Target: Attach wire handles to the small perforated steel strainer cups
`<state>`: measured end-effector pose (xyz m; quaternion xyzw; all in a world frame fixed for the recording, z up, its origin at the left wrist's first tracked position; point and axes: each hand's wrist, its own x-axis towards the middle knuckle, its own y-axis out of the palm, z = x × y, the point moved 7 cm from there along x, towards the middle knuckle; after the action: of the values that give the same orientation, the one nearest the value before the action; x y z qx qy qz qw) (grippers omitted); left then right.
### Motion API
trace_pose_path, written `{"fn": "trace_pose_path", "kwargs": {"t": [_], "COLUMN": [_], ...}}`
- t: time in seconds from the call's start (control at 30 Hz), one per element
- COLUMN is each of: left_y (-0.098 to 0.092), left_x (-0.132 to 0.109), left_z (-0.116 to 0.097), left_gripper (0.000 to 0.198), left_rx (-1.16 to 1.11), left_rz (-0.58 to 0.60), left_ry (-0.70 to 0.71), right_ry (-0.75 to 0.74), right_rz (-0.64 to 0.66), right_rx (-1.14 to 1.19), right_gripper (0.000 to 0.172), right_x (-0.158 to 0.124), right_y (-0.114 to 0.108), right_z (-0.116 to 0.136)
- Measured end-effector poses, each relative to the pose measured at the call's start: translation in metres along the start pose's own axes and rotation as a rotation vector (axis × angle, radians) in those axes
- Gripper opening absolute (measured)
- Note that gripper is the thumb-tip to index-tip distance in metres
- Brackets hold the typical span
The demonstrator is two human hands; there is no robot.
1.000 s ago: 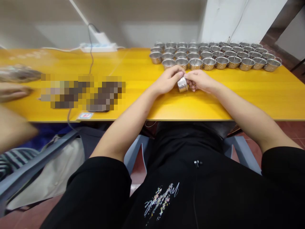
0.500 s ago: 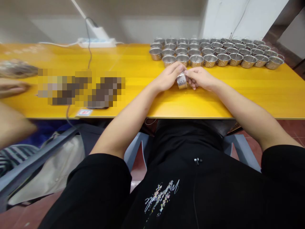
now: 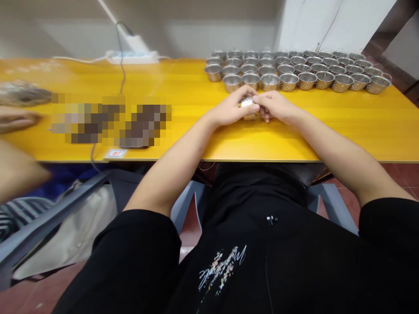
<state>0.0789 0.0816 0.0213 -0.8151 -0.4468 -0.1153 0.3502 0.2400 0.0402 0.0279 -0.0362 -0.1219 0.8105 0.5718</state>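
Note:
A small perforated metal cup (image 3: 248, 103) is tilted between my hands, just above the yellow table (image 3: 262, 144). My left hand (image 3: 235, 108) wraps round it, the thumb across its side and the fingers curled over the top. From the right, my right hand (image 3: 273, 106) pinches at the cup's edge, its other fingers curled beneath. Behind my hands, several similar metal cups with thin wire handles (image 3: 307, 81) stand upright in rows.
A power strip (image 3: 132, 57) with a cable lies at the back left. Two blurred dark objects (image 3: 142, 126) rest left of my arms. Another person's hand (image 3: 18, 118) is at the far left, near a plastic bag (image 3: 24, 93).
My left thumb has come down across the side of the cup, and the cup has turned in my hands. The rows of cups have not changed.

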Motion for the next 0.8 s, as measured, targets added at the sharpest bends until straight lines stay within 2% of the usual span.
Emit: {"fn": "trace_pose_path", "kwargs": {"t": [0.8], "left_y": [-0.0005], "left_x": [-0.0008], "left_z": [-0.0003], "left_gripper": [0.074], "left_rx": [0.008], "left_rz": [0.03], "left_ry": [-0.045], "right_ry": [-0.016], "right_rz": [0.012], "right_rx": [-0.033], "right_gripper": [0.063], "right_x": [-0.0019], "right_y": [-0.0009], "right_z": [0.0014]}}
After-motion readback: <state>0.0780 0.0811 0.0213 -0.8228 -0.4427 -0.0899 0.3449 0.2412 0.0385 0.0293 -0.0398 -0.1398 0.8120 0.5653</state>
